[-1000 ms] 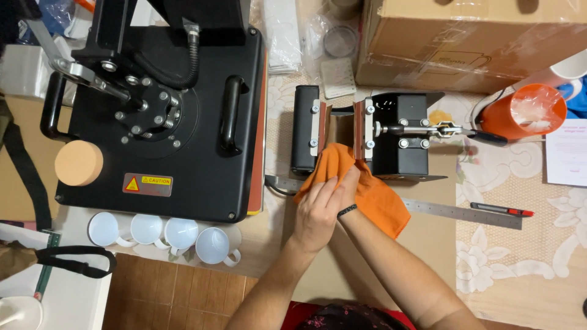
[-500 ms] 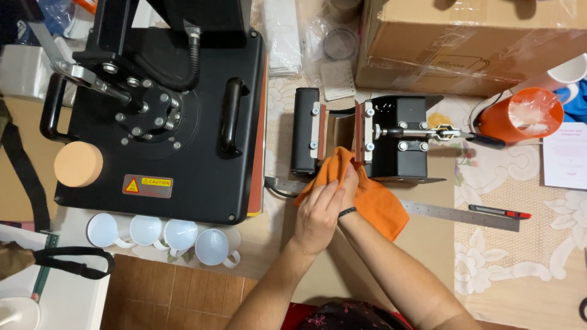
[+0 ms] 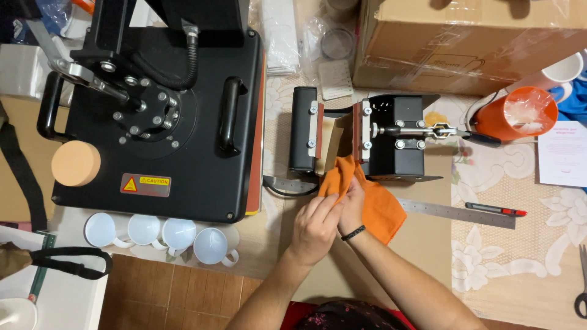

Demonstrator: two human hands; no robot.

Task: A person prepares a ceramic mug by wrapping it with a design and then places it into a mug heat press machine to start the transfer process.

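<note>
Nearest to me, my left hand (image 3: 315, 227) and my right hand (image 3: 353, 205) are together at the middle of the bench, both closed on an orange cloth (image 3: 367, 198); the fingers are narrow and gripping, and a black band sits on the right wrist. The cloth runs from my hands toward 12 o'clock, its upper end reaching into the opening of the small black mug press (image 3: 367, 137), touching the pale lining there. At 3 o'clock of my hands a steel ruler (image 3: 455, 212) lies flat, with a red-and-black pen knife (image 3: 495, 209) just beyond it. At 9 o'clock stands a row of four white mugs (image 3: 162, 235) at the bench edge, and the large flat heat press (image 3: 159, 110) sits behind them at 10 o'clock. Risk, as I judge it: my fingertips are near the press jaws, so a hot or closing element could burn or pinch them, and the cloth could snag on the clamp bolts.
</note>
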